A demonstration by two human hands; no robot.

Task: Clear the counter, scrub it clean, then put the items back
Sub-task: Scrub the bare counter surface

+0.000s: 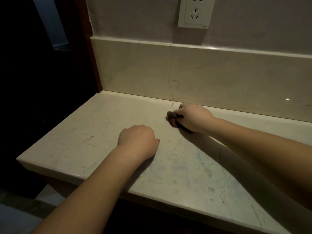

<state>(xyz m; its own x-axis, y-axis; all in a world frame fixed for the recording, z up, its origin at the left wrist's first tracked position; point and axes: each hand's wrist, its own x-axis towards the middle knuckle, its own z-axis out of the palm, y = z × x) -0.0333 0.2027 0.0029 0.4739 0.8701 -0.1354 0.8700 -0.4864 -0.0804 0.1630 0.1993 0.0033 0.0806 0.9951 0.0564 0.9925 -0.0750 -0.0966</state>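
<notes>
A dark scrubber (171, 117) is held in the grip of the right hand (194, 118), pressed against the pale marble counter (94, 132) just in front of the low back ledge (202, 71). The left hand (137, 141) is rested on the counter nearer the front edge, fingers curled under, nothing seen in its grip. A wall socket (195, 11) is mounted above.

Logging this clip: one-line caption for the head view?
Right hand presses a dark scrubber on the marble counter near the backsplash; left hand rests curled.
</notes>
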